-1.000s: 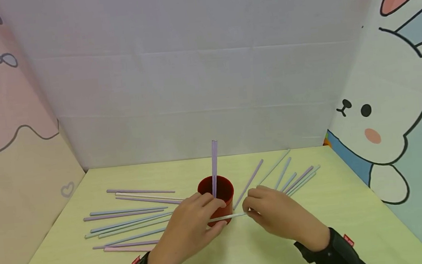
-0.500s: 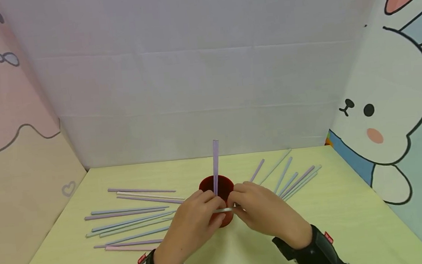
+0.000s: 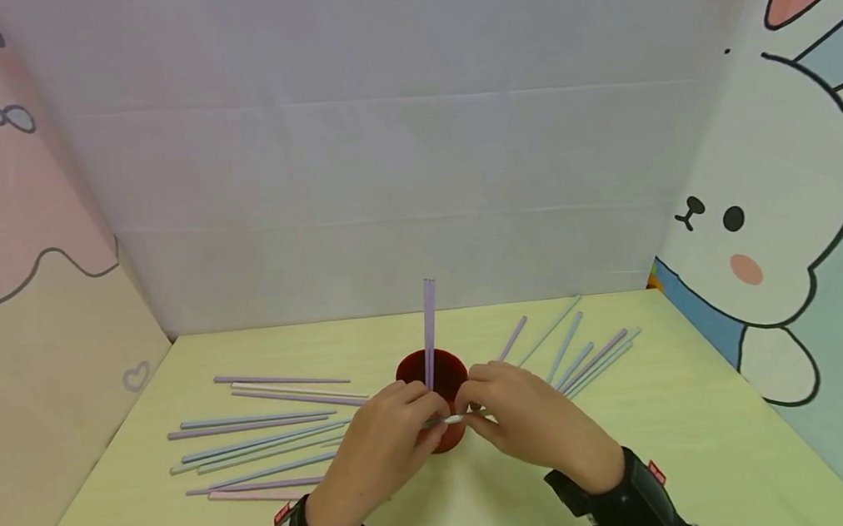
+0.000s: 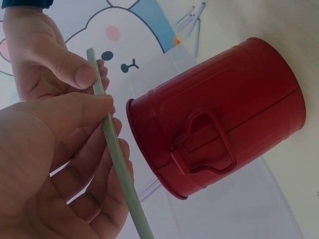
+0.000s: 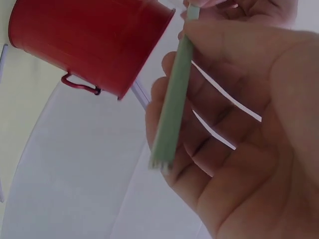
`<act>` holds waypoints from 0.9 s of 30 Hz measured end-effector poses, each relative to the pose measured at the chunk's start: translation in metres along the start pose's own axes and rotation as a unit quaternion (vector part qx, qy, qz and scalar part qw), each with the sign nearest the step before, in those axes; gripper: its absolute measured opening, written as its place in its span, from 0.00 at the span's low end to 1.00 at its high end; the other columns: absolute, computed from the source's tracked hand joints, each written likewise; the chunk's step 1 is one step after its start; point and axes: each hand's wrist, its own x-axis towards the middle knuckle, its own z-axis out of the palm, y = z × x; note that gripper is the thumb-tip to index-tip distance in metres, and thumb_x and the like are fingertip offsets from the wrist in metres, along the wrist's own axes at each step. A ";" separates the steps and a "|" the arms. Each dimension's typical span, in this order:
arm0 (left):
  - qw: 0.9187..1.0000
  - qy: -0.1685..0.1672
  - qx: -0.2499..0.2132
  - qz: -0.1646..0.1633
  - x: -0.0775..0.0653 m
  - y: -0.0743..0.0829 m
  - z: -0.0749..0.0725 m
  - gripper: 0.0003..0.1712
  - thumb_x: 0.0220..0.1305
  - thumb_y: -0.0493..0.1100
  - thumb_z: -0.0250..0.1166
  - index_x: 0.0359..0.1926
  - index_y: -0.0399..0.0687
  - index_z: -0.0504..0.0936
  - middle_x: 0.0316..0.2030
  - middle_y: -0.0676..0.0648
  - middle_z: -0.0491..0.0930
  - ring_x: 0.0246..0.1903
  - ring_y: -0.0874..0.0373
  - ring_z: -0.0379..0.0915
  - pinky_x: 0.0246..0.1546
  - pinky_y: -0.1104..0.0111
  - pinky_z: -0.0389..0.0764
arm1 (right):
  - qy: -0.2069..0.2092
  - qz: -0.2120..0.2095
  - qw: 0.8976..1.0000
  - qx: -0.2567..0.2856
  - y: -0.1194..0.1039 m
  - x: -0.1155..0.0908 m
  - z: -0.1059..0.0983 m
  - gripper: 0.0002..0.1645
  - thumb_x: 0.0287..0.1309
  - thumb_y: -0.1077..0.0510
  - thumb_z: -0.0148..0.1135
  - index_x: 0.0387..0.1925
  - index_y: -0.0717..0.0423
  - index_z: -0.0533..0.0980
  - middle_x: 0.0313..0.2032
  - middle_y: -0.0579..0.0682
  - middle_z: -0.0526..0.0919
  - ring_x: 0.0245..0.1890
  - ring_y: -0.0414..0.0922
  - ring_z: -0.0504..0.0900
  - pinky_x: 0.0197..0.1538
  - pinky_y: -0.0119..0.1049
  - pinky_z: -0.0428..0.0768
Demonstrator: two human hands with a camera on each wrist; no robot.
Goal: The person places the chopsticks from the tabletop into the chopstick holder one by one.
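Both hands meet in front of a red metal pot, which has a small loop handle. My left hand pinches a slim pale green stick between thumb and fingers. At the stick's other part, my right hand also pinches it with thumb and forefinger. A blunt end of the green stick shows past the right fingers in the right wrist view. Upright purple sticks stand in the pot, their lower ends hidden inside.
On the left of the pale yellow table lie several purple, blue, green, white and pink sticks. Another loose group of sticks fans out at the right. A white wall panel rises behind the table, with cartoon-printed panels at both sides.
The right hand has moved left, close to the left hand at the pot's front. Less of the green stick shows between them. The left hand stays nearly in place.
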 end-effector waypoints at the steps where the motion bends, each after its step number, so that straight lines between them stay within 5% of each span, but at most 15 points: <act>1: 1.000 0.000 0.002 -0.001 0.000 -0.001 -0.001 0.10 0.57 0.37 0.82 0.36 0.51 0.88 0.31 0.55 0.83 0.31 0.62 0.73 0.34 0.73 0.80 | 0.000 0.004 1.000 0.011 0.003 -0.001 -0.002 0.08 0.61 0.64 0.77 0.39 0.51 0.85 0.36 0.41 0.82 0.37 0.39 0.79 0.42 0.31 0.82; 12: 0.995 0.041 -0.066 -0.068 0.005 -0.017 -0.022 0.09 0.61 0.36 0.79 0.37 0.52 0.87 0.32 0.59 0.81 0.32 0.65 0.78 0.34 0.74 0.83 | -0.017 0.080 0.980 0.180 0.046 -0.006 -0.014 0.35 0.63 0.66 0.71 0.69 0.58 0.69 0.63 0.53 0.78 0.61 0.52 0.81 0.60 0.50 0.84; 19: 0.982 0.092 -0.140 -0.087 0.011 -0.029 -0.031 0.08 0.65 0.37 0.77 0.43 0.51 0.87 0.35 0.58 0.84 0.32 0.68 0.78 0.35 0.71 0.87 | -0.004 0.156 0.944 0.290 0.053 0.003 0.022 0.54 0.59 0.54 0.80 0.77 0.58 0.58 0.73 0.58 0.68 0.71 0.60 0.71 0.72 0.60 0.72; 27: 0.962 0.158 -0.196 -0.109 0.030 -0.040 -0.044 0.10 0.67 0.38 0.75 0.48 0.47 0.87 0.37 0.55 0.88 0.34 0.64 0.84 0.38 0.70 0.87 | 0.001 0.198 0.907 0.371 0.051 0.013 0.057 0.66 0.54 0.52 0.83 0.81 0.58 0.49 0.78 0.61 0.60 0.75 0.64 0.65 0.76 0.64 0.65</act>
